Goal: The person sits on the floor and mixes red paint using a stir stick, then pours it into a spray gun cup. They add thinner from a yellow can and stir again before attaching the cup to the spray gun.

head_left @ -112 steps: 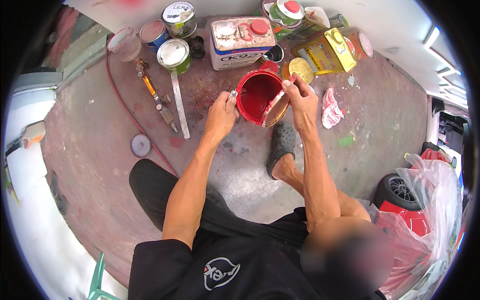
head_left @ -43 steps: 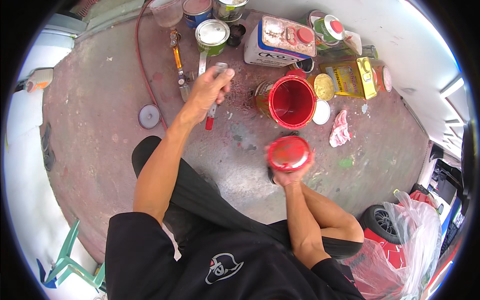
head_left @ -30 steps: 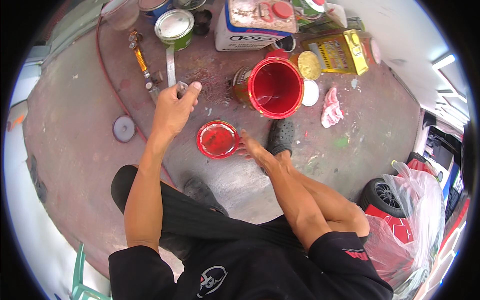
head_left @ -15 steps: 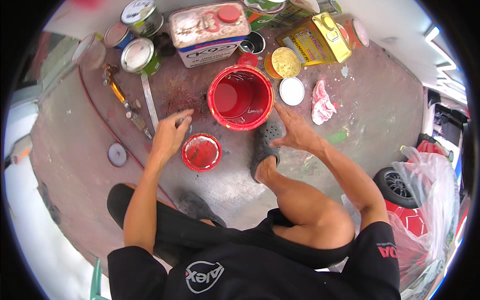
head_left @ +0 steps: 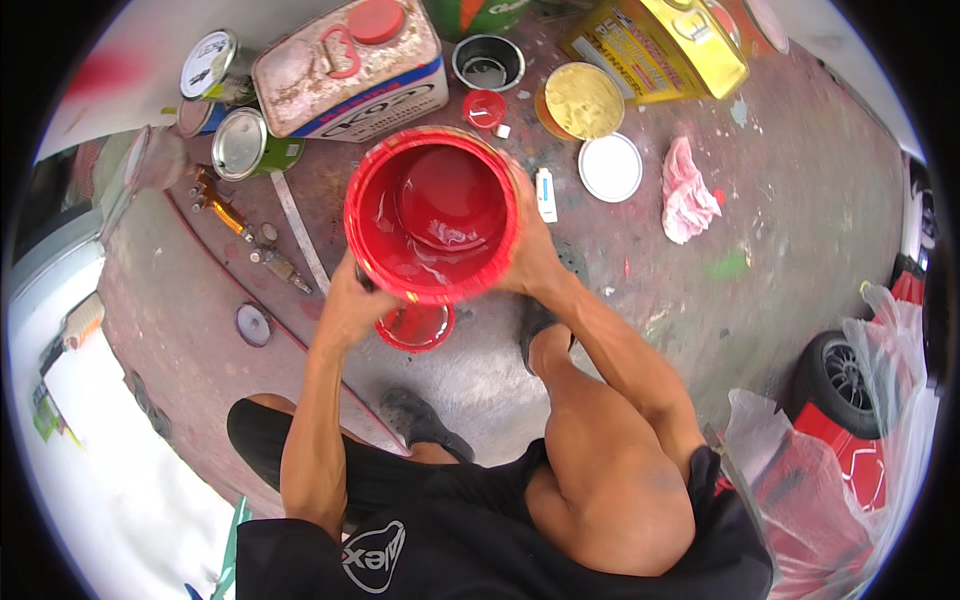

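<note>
A red paint bucket (head_left: 376, 215), its inside coated in red, is raised off the floor in front of me and tipped so that I look into it. My left hand (head_left: 350, 308) grips its lower left side, the fingers partly hidden behind it. On the right side my right hand (head_left: 532, 240) is pressed to the bucket wall, with the fingertips out of sight. Partly covered by the bucket, a round red-rimmed lid (head_left: 416, 330) lies on the floor below it. A small white tube (head_left: 546, 196) lies just right of the bucket.
Beyond stand a large white rectangular can (head_left: 390, 95), a yellow thinner can (head_left: 655, 50), an open tub of yellowish paste (head_left: 582, 102) and a black bowl (head_left: 488, 63). A white lid (head_left: 610, 167) and pink cloth (head_left: 687, 192) lie right; a spray gun (head_left: 222, 205) and metal strip (head_left: 300, 230) left.
Both hands, which were apart from the bucket or beside it, have closed on its sides. The bucket has come up off the floor, toward me and leftward, uncovering the white tube.
</note>
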The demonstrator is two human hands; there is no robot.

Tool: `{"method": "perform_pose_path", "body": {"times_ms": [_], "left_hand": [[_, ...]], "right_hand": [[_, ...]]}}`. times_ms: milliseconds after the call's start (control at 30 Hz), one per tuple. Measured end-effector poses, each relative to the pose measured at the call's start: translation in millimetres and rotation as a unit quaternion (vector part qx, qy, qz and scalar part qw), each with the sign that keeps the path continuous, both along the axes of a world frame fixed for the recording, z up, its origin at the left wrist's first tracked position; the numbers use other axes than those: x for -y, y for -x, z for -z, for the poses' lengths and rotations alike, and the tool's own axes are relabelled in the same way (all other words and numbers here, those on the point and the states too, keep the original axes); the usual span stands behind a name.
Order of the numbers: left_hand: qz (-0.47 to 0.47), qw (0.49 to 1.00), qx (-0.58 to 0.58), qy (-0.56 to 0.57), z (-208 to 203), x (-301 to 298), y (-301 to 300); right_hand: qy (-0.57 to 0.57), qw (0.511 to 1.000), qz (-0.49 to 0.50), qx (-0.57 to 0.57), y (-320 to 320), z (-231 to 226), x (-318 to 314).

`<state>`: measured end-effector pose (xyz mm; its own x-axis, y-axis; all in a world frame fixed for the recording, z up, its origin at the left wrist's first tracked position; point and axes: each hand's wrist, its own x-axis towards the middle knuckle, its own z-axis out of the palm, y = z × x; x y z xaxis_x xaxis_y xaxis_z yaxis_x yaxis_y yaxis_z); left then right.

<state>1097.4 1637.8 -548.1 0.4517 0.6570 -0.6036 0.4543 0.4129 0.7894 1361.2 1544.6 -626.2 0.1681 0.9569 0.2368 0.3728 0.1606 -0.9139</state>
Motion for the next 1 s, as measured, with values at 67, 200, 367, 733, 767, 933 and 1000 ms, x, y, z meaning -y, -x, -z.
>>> {"method": "perform_pose_path", "body": {"times_ms": [67,200,367,733,767,933,1000], "left_hand": [[-0.036,0.998,0.056,0.022,-22,27,-10],[0.049,0.989,0.091,-0.102,-43,38,-51],[0.024,0.995,0.099,-0.025,-42,27,-49],[0.072,0.985,0.155,-0.032,-37,49,-84],[0.071,0.988,0.134,-0.01,-40,46,-77],[0.044,0.993,0.094,0.049,-46,52,-43],[0.046,0.993,0.099,0.054,-51,55,-40]], "right_hand": [[0.048,0.998,0.004,-0.027,-12,-29,19],[0.197,0.936,0.064,-0.286,-30,-77,41],[0.126,0.976,0.038,-0.175,-53,-93,52],[0.001,0.964,0.036,-0.263,-41,-64,95],[0.007,0.965,0.044,-0.26,-44,-72,94],[0.043,0.996,0.043,-0.071,-48,-76,94],[0.053,0.994,0.051,-0.08,-45,-72,97]]}}
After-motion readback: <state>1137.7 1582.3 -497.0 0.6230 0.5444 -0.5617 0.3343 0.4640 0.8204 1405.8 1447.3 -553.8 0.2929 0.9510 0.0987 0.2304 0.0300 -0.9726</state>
